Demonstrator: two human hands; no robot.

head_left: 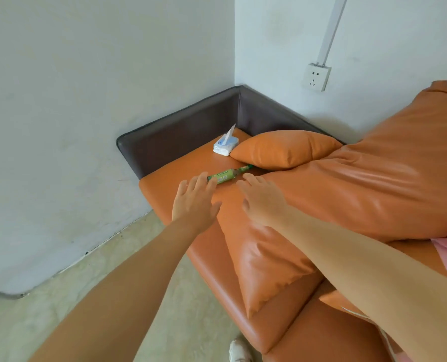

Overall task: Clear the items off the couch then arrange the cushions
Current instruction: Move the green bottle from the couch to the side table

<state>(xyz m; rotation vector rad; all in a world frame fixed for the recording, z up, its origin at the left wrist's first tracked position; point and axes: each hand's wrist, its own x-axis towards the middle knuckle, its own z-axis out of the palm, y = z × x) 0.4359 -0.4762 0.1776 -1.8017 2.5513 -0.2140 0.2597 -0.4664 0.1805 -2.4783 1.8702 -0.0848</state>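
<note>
Both hands are open, gripping nothing. The green bottle lies on the couch seat at the left hand fingertips, just ahead of the right hand. Honestly it's round, so a sloppy grab could nudge it rolling under the small cushion beyond.

Bottle lies before cushion, tissues behind.

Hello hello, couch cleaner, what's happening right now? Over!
Left hand open, fingertips at the green bottle. Right hand open, beside it. Bottle lying on the couch seat, cap end under small cushion. Tissue pack waiting.
</note>
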